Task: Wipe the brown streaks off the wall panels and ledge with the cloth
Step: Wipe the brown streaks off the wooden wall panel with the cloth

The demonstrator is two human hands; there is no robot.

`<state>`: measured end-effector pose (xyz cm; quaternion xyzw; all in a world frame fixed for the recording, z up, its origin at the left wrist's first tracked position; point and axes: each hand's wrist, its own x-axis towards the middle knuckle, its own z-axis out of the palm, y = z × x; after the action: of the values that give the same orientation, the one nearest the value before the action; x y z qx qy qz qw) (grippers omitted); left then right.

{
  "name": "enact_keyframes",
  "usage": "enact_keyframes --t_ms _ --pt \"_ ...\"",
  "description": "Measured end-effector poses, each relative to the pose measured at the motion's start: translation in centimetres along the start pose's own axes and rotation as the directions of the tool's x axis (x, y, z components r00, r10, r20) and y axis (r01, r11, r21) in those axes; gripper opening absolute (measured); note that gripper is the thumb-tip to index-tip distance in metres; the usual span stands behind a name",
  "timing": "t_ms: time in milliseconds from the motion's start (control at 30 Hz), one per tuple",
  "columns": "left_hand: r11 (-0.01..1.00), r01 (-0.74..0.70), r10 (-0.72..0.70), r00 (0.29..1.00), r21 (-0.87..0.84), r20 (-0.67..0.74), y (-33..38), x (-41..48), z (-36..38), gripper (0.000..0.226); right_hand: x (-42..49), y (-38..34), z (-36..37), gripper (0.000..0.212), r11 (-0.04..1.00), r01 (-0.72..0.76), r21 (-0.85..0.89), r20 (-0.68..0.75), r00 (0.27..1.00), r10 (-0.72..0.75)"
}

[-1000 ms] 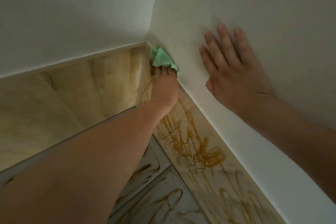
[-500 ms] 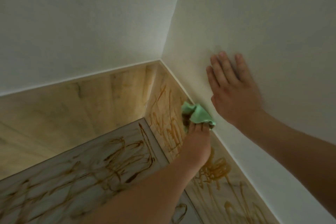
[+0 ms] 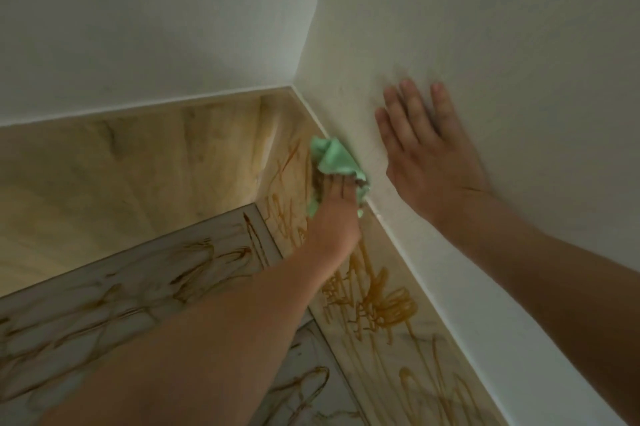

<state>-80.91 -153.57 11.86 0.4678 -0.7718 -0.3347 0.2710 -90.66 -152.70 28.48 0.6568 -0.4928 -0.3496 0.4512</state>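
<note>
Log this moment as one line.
left hand: holds green cloth against streaked wall panel | right hand: flat on white wall | ledge: streaked, unwiped

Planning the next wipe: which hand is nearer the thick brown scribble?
Left. The left hand, gripping the cloth, is on the same panel, close to the scribble; the right hand lies flat on the white wall above.
</note>
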Motion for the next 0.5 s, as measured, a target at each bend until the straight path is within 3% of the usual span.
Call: enact_keyframes --t_ms 133,267,367,500 --pt "0.993 -0.084 0.089 0.993 -0.081 0.071 1.2 -4.5 1.5 0.069 0.1 0.2 -0.1 0.068 1.0 -0.006 0.006 -0.019 1.0 0.006" --pt "0.989 -0.148 0.148 0.984 -0.005 0.095 0.0 -3.5 0.2 0.063 0.0 0.0 -0.2 0.068 1.0 -0.021 0.004 -0.026 0.999 0.021" --pt "0.993 -0.111 0.11 0.993 0.044 0.037 -1.3 -0.2 -1.5 0.064 0.2 0.0 -0.1 0.067 1.0 -0.025 0.016 -0.029 0.999 0.025" --pt "1.0 -0.021 0.019 0.998 -0.023 -0.053 -2.3 3.3 -2.0 0.072 0.2 -0.2 0.1 0.069 1.0 -0.013 0.027 -0.011 1.0 0.013"
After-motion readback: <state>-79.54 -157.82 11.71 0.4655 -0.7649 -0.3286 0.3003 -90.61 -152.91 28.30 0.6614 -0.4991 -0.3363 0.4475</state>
